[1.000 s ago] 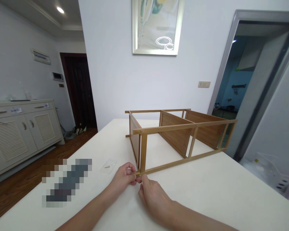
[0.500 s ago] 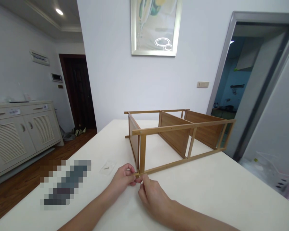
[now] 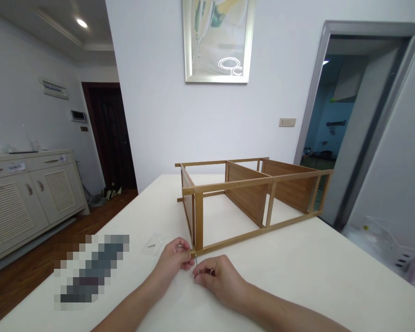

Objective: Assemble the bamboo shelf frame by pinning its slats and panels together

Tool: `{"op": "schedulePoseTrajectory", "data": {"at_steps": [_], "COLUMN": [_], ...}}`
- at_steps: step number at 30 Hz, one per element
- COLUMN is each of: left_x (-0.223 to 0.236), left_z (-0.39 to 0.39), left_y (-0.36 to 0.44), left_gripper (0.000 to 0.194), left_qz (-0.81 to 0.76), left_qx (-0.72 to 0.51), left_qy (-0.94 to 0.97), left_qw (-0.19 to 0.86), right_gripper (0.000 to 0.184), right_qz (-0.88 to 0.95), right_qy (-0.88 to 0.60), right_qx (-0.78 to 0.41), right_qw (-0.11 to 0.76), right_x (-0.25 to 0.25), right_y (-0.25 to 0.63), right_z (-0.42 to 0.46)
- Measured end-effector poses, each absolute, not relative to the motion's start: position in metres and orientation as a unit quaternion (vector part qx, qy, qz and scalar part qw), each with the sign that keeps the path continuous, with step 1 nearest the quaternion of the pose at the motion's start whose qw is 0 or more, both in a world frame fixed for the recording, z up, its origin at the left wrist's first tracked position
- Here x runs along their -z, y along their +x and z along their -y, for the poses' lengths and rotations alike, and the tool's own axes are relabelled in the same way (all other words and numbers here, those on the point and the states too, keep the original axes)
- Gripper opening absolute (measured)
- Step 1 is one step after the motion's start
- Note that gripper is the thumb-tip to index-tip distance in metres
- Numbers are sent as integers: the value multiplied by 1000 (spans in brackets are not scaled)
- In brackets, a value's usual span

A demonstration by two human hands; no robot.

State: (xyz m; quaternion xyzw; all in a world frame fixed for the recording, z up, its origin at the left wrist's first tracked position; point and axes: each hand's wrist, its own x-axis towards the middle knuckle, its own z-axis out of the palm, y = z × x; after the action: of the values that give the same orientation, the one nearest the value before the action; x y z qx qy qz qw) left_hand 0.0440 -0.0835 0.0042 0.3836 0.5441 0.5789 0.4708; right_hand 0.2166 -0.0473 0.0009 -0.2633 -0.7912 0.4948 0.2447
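Note:
A wooden shelf rack (image 3: 235,184) lies on its side on the white table (image 3: 297,272). At its near left corner, my left hand (image 3: 174,258) is closed around the end of the lower rail, thumb on top. My right hand (image 3: 221,279) pinches a thin metal hex key (image 3: 196,261) just in front of that corner. The key's tip points up at the rail end; whether it sits in a screw is too small to tell. Left of my left hand lies a clear plastic bag (image 3: 152,243) with a small screw (image 3: 151,246) on it or inside.
A blurred-out dark object (image 3: 97,267) lies at the table's left side. Behind the table is a wall with a framed picture (image 3: 217,41). A white cabinet (image 3: 38,184) stands at left, and a doorway and a white plastic basket (image 3: 387,244) are at right.
My right hand has drawn back slightly down and away from the rack's corner, and the hex key now shows. My left hand keeps its hold. The view has shifted a little.

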Motion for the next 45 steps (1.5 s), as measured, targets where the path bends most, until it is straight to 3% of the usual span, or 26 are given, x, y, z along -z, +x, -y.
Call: {"op": "schedulePoseTrajectory", "data": {"at_steps": [7,13,17,27,32,40,45], "left_x": [1,5,13,6,-1,-12,-17], "left_z": [80,76,73,81,85,90,97], "left_y": [41,39,36,35,33,38,36], "left_gripper": [20,18,23,13,15,12,20], "left_qz": [-574,-567,-580,-660,-698,-710,-733], "left_qx": [-540,-526,-527,-420,-362,-329,-293], "left_qy": [422,460,493,573,602,612,608], "left_qw": [449,436,378,244,139,116,87], "right_gripper": [21,18,15,15,21,36,34], "right_qz": [741,781,808,840,878,906,888], "right_qy": [-229,-223,-185,-137,-111,-77,-85], "right_qx": [-589,-557,-518,-443,-337,-75,62], "right_qw": [226,174,212,281,321,410,448], "right_x": [0,-7,-10,-29,-25,-22,-27], "right_y": [217,220,222,229,229,236,241], "right_z": [42,51,55,56,53,44,39]}}
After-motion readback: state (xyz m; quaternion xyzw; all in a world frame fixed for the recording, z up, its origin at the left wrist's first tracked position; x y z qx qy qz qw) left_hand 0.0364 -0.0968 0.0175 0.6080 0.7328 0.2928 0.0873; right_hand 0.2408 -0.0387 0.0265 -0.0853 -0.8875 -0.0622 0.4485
